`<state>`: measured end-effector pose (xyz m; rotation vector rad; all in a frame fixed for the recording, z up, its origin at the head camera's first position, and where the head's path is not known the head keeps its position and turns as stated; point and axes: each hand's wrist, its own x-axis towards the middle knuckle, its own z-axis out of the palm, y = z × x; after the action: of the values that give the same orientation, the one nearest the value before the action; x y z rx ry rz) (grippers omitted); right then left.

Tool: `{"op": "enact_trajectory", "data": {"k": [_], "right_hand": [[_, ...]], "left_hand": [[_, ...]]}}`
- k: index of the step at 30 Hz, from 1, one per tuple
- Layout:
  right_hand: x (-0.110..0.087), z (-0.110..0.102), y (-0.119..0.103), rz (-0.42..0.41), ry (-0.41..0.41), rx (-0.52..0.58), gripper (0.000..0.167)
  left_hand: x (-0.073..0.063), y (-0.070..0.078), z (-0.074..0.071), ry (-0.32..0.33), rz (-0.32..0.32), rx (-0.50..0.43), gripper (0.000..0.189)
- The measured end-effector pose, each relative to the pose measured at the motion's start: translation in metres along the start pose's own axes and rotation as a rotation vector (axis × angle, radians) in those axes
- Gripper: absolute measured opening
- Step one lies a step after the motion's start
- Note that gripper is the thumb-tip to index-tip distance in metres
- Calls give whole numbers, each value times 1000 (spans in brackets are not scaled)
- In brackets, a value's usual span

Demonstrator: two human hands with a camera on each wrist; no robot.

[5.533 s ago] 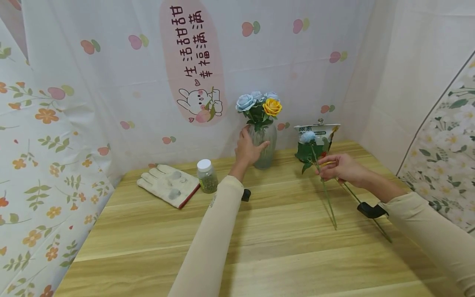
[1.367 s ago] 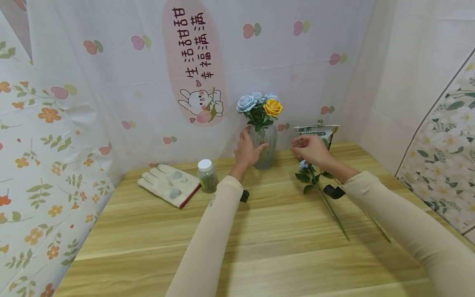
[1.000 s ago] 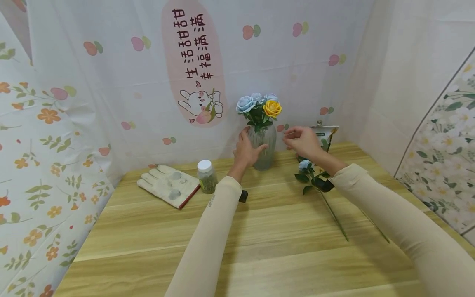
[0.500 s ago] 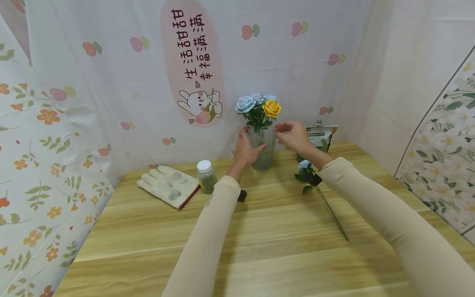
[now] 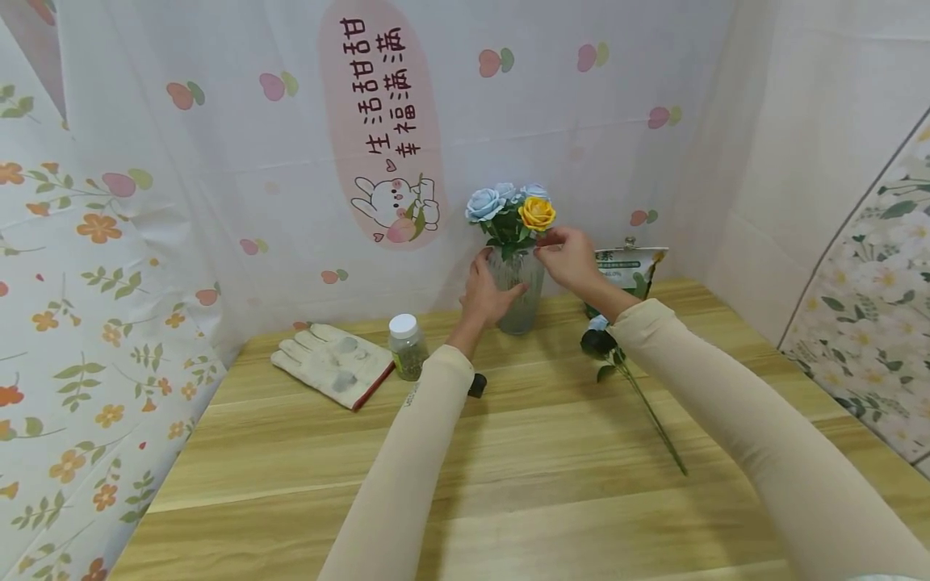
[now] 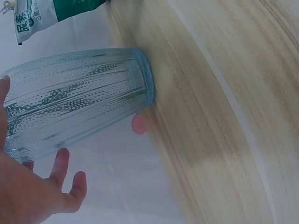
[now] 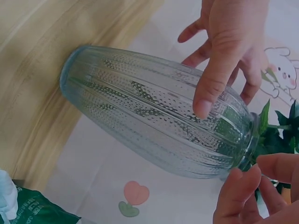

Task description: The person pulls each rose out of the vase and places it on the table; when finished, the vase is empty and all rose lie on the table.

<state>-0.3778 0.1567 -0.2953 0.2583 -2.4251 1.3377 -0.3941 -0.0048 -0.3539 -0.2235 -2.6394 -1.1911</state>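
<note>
One glass vase [image 5: 519, 311], gripped at the side and tended at the mouth

The step in hand looks like settling flowers at the opening; the left hand [image 5: 485, 292] grips the vase, thumb across the front and the other fingers spread apart at its left side; the right hand [image 5: 571, 258] is bent at the rim, thumb and forefinger close together, though I cannot tell whether they pinch anything.

The vase stands upright toward the back of the tabletop [image 5: 523, 484]; pale blue roses [image 5: 484, 205] and a yellow rose [image 5: 538, 213] rise from it, green leaves at its mouth. The next move, I judge, calls for a firm left grip and a light touch at the rim, lest the vase tip.

To the right a loose blue rose [image 5: 598, 323] lies partly hidden, stem slanting nearer; behind it stands a clipped pouch [image 5: 617, 274]; to the left are a white-lidded jar [image 5: 408, 355] and a pale glove [image 5: 334, 367], just beside each other. The surface is light, wood-grained; printed cloth [image 5: 596, 137] hangs behind, and floral cloth [image 5: 80, 339] covers both sides.
</note>
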Motion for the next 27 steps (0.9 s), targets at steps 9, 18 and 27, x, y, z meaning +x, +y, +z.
{"op": "enact_trajectory", "data": {"k": [9, 18, 27], "right_hand": [[8, 5, 3, 8, -12, 36, 32], [9, 6, -2, 26, -34, 53, 35], [12, 10, 0, -13, -46, -10, 32]], "left_hand": [[1, 0, 0, -2, 3, 16, 95], [4, 4, 0, -4, -2, 27, 96], [5, 4, -1, 1, -4, 33, 96]]}}
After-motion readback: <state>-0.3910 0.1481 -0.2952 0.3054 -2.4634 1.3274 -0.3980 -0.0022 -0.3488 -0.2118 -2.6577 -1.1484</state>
